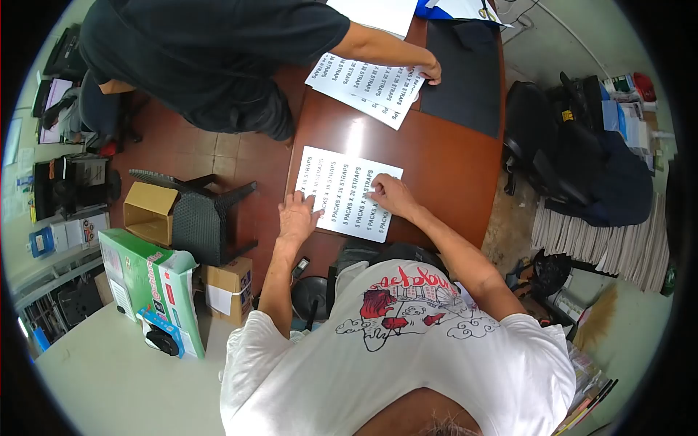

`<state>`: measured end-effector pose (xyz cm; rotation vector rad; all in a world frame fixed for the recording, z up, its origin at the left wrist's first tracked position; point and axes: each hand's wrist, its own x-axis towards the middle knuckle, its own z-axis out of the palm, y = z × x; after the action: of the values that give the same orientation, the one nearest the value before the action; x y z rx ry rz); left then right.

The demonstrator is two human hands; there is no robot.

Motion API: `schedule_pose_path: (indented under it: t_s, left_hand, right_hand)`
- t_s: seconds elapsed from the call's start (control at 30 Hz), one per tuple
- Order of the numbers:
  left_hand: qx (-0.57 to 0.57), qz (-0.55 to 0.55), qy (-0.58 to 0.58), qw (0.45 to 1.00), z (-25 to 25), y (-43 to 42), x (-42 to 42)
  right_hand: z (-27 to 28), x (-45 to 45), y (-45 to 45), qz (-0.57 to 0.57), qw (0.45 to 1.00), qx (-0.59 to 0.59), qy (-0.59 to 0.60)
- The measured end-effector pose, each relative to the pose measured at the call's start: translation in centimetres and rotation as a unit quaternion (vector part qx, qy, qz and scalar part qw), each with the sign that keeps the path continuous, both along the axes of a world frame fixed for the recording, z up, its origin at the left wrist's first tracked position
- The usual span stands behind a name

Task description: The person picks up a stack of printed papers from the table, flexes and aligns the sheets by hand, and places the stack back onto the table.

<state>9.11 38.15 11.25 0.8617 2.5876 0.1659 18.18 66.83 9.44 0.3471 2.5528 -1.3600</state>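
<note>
A white printed sheet (347, 192) with rows reading "5 PACKS X 38 STRAPS" lies on the brown table (454, 171). My left hand (297, 218) rests at its left edge, fingers spread and holding nothing. Over the right part of the sheet, my right hand (391, 195) has its fingers curled together; what they pinch is too small to make out. Across the table, a co-worker's hand (431, 70) touches similar overlapping printed sheets (367, 87).
A black mat (469, 87) covers the table's far right part. The co-worker's dark sleeve (305, 33) reaches in from the upper left. On the left are a woven chair (200, 221), an open carton (147, 211) and a green box (149, 280). A black chair (534, 134) stands right.
</note>
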Motion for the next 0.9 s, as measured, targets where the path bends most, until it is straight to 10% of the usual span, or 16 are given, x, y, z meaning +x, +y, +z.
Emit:
schedule_pose_path:
  t_s: [0.33,0.6,0.9]
  left_hand:
    - [0.147,0.189,0.057,0.969,3.4,13.6,5.8]
    - [0.403,0.461,-0.33,0.718,1.6,29.4,11.1]
    - [0.405,0.598,-0.245,0.647,-2.6,31.8,3.1]
  right_hand:
    - [-3.6,5.5,16.9,-0.092,0.994,-0.051,-0.027]
    - [-5.0,9.4,30.3,-0.054,0.998,0.006,-0.017]
    - [-4.9,11.1,35.1,-0.043,0.997,0.045,0.035]
